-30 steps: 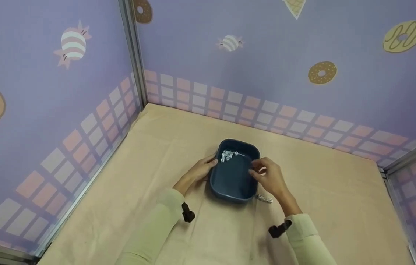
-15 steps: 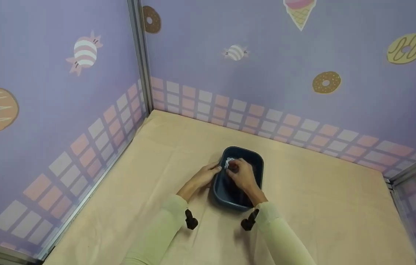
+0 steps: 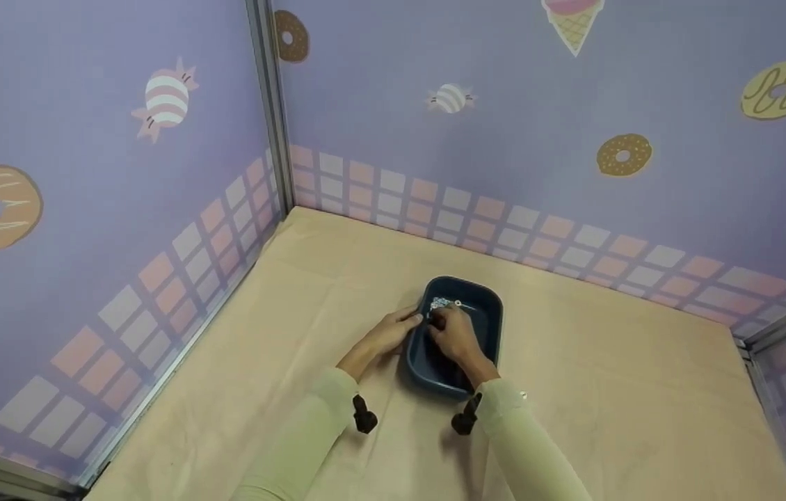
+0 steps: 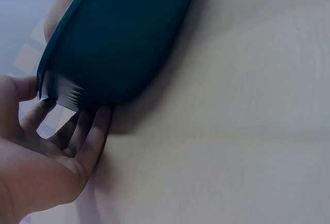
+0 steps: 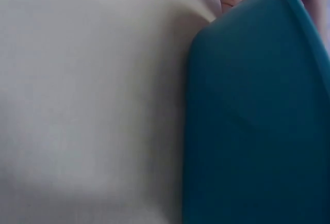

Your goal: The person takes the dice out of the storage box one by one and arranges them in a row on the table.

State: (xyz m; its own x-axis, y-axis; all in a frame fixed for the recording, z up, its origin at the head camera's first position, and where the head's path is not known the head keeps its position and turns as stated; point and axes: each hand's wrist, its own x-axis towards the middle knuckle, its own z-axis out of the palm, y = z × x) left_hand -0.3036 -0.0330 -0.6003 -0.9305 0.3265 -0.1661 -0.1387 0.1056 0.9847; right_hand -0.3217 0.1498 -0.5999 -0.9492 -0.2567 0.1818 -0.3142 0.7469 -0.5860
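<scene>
A: Looking down from the head camera, what sits in the middle of the beige cloth-covered table [image 3: 595, 362]?

B: A dark blue, rounded rectangular plastic tub [image 3: 487, 327]. Everything else can be placed from it. At its far end, inside, lies a small heap of shiny silver beaded chain [image 3: 443, 303].

A: Where is the left hand [image 3: 388, 334]?

B: Against the tub's left wall. In the left wrist view the straight fingers [image 4: 90, 136] lie along the outside of the tub's wall [image 4: 124, 38] and the thumb hooks the rim, so it steadies the tub with a light hold.

A: And the right hand [image 3: 454, 335]?

B: Inside the tub, just on the near side of the chain, fingertips right at the heap. Its fingers look drawn together, but whether they pinch the chain I cannot tell; the spot is too small. The right wrist view shows only the tub's outer wall [image 5: 252, 126] and cloth.

A: Anything else around the tub?

B: Behind it and to its left stand purple wall panels printed with doughnuts and sweets [image 3: 539, 104]. On its near side, pale green sleeves [image 3: 525, 445] cover both forearms.
</scene>
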